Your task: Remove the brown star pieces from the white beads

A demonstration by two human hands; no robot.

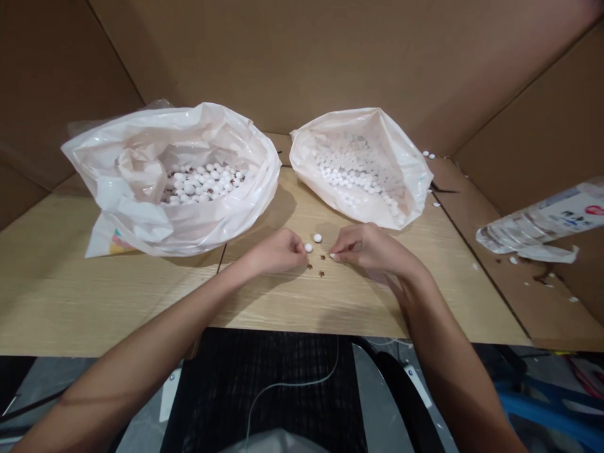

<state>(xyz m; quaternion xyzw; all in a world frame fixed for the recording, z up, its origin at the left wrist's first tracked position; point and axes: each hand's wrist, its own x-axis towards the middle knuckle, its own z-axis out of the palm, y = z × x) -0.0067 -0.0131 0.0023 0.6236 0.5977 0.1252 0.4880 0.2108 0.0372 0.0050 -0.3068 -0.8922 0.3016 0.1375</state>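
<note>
My left hand [284, 251] is closed in a pinch just above the table, its fingertips beside a small white round piece [308, 248]. Whatever those fingers may hold is hidden. Opposite it, my right hand [368, 245] pinches another small white piece [333, 255] between thumb and forefinger. A second loose white round piece [318, 238] lies a little farther back. Between and just below the hands are small brown star-shaped pieces [321, 274]. Behind my left hand stands a white plastic bag [226, 220] of white pieces mixed with brown stars.
Farther right, another open plastic bag [372, 214] holds white round pieces. A clear plastic bottle [542, 220] lies at the right, among scattered white bits on the cardboard. Cardboard walls [340, 56] enclose the wooden table [94, 296]. A thin cable crosses my lap.
</note>
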